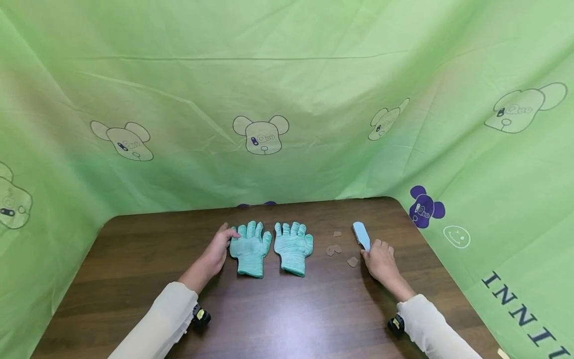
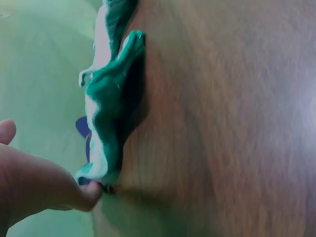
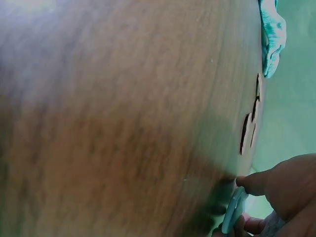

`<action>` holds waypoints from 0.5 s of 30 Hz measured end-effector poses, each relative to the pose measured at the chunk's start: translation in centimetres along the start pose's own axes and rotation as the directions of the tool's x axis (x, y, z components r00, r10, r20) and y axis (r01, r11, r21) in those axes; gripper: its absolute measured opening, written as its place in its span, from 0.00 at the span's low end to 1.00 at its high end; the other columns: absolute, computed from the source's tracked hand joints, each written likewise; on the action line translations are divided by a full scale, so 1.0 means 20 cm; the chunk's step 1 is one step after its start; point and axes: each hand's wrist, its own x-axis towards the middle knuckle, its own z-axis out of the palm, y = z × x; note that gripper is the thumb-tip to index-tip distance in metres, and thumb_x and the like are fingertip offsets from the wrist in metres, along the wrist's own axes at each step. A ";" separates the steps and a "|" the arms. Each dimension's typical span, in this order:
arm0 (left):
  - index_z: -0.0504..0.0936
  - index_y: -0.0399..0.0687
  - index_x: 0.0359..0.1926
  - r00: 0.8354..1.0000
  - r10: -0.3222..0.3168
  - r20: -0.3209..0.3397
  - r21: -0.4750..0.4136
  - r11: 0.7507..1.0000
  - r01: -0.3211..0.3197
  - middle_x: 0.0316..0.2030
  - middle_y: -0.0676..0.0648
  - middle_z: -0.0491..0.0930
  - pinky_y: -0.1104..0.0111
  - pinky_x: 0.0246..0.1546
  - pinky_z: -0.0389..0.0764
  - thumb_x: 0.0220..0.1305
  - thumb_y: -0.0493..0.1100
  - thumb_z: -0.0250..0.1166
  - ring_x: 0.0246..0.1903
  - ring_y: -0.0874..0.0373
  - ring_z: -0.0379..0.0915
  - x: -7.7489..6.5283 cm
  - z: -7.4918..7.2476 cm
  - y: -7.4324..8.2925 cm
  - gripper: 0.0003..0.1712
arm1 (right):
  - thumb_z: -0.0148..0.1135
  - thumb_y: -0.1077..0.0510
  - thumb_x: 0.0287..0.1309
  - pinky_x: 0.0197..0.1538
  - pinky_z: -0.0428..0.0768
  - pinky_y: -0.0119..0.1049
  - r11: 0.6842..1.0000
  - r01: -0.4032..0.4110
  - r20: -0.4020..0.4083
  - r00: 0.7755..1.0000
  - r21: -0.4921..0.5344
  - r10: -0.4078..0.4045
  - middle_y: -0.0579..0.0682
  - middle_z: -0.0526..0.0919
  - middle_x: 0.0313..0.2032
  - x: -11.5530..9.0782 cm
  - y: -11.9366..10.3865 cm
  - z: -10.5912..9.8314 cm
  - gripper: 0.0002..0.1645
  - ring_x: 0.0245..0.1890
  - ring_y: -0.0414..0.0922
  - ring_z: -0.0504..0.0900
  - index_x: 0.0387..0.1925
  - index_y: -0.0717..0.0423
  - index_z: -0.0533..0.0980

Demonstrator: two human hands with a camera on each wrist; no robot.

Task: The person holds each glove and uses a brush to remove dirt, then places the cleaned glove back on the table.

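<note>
Two mint-green knit gloves lie side by side on the table, fingers pointing away: a left glove (image 1: 250, 249) and a right glove (image 1: 293, 247). My left hand (image 1: 217, 249) is at the outer edge of the left glove. In the left wrist view, its lower fingertip (image 2: 93, 193) is right at the glove's edge by the tabletop, while another digit (image 2: 7, 131) stands higher up, apart from the cloth. My right hand (image 1: 382, 262) grips the handle end of a light blue brush (image 1: 361, 235), its dark bristles showing along one side. The fingers hide the handle's lower part.
Several thin brown scraps (image 1: 352, 262) lie between the right glove and the brush. The dark wooden table (image 1: 287, 314) is enclosed by a green curtain (image 1: 202, 99) printed with bear heads, hanging behind and at both sides.
</note>
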 end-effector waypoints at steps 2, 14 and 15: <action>0.23 0.41 0.80 1.000 0.000 -0.002 0.011 1.000 0.000 0.81 0.38 0.20 0.42 0.79 0.30 0.64 0.40 0.50 0.79 0.34 0.20 0.00 -0.02 0.01 0.55 | 0.66 0.59 0.63 0.45 0.67 0.57 1.000 -0.005 0.006 1.000 -0.004 0.005 0.69 0.72 0.30 0.01 0.01 0.00 0.21 0.36 0.65 0.71 0.32 0.73 0.66; 0.44 0.32 0.80 0.906 0.421 -0.043 0.826 0.526 -0.205 0.79 0.26 0.39 0.28 0.71 0.36 0.70 0.47 0.54 0.78 0.28 0.31 -0.02 -0.33 0.12 0.47 | 0.54 0.45 0.74 0.55 0.67 0.66 0.993 -0.075 -0.068 0.994 0.091 0.082 0.73 0.70 0.45 0.13 0.03 -0.19 0.30 0.50 0.72 0.66 0.44 0.73 0.68; 0.48 0.30 0.79 0.870 0.492 -0.022 0.878 0.425 -0.218 0.78 0.25 0.41 0.29 0.71 0.38 0.70 0.46 0.55 0.78 0.27 0.33 -0.01 -0.36 0.15 0.45 | 0.52 0.44 0.75 0.56 0.66 0.66 0.994 -0.042 -0.105 0.993 0.104 0.053 0.72 0.71 0.46 0.16 0.02 -0.23 0.30 0.52 0.71 0.66 0.46 0.73 0.69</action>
